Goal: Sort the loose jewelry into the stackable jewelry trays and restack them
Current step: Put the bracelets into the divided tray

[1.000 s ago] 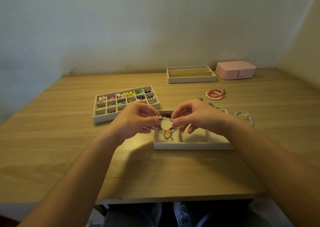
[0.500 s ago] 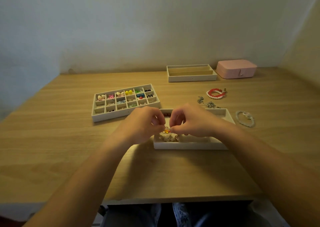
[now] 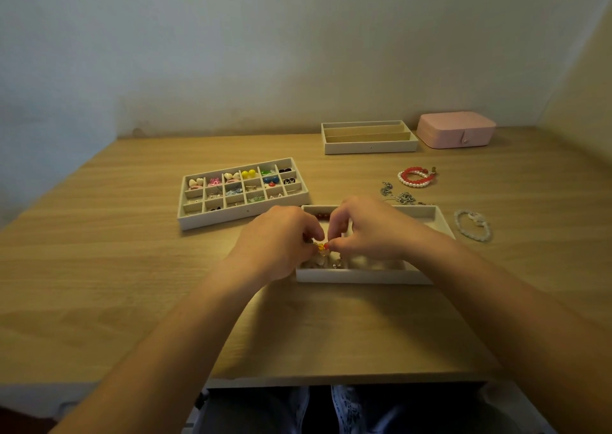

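Head view showed both hands meeting over the left end of the near tray (image 3: 364, 275) on the table (image 3: 132, 284). The left hand (image 3: 278, 238) and right hand (image 3: 371, 231) each had fingers curled, pinching a beaded bracelet (image 3: 320, 247) between fingertips. Orange and red beads showed in the gap between the hands. Its lower part, with pale beads, hung into the tray's left compartment and seemed to touch the floor there, though blur made that uncertain. Some dark red beads (image 3: 321, 215) lay at the far side of that compartment.

Left of the hands stood a grid tray (image 3: 245, 217), its small cells holding coloured earrings and studs. Far back sat a slotted tray (image 3: 371, 148), and just to its right a closed pink box (image 3: 455, 130).

Loose on the table right of the near tray lay a red-and-white bracelet (image 3: 415, 177), tangled chains (image 3: 399, 197) just beyond the tray's far edge, and a clear bracelet (image 3: 472, 226) near its right wall.
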Motion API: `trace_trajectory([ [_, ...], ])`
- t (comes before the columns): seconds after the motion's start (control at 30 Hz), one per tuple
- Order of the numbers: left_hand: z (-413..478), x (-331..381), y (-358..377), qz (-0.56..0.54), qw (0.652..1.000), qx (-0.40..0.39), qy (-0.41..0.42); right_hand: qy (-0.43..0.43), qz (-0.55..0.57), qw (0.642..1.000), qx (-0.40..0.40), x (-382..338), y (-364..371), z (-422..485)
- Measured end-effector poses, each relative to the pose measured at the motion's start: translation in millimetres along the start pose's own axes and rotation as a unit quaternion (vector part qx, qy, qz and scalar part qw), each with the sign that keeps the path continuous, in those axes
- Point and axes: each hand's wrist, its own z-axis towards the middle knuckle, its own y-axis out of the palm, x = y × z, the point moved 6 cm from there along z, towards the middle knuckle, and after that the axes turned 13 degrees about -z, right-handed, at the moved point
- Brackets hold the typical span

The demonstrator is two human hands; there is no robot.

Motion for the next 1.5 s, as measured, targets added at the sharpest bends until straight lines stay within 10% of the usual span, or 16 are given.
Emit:
trace_trajectory([
  [1.5, -14.3, -4.0, 4.0, -0.04, 0.996, -0.077, 0.019, 0.077, -0.018, 0.996, -0.029, 8.4, 4.0, -0.1],
])
